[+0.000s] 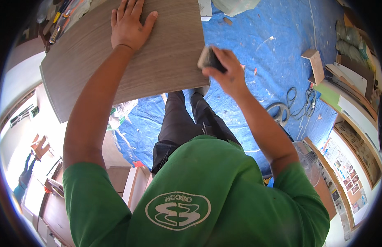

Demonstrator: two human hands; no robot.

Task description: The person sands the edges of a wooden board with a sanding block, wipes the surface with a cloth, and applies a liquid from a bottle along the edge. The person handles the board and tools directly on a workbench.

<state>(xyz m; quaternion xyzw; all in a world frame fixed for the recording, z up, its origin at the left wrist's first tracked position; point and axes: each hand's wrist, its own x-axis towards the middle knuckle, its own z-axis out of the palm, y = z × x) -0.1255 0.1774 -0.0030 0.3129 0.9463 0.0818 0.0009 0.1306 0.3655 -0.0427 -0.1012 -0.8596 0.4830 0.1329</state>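
A wide wood-grain board in grey-brown lies in front of me, its near edge above my legs. My left hand rests flat on its upper part, fingers stretched and thumb out to the side. At the board's right edge, my right hand grips a sanding block with a dark body and a pale face. The pale side is against or very near that edge; motion blur hides whether they touch.
A blue tarp with scraps and dust covers the floor. To the right are an L-shaped wooden piece, a coiled cable, a fan and stacked panels. Hand tools lie beyond the board's far left corner.
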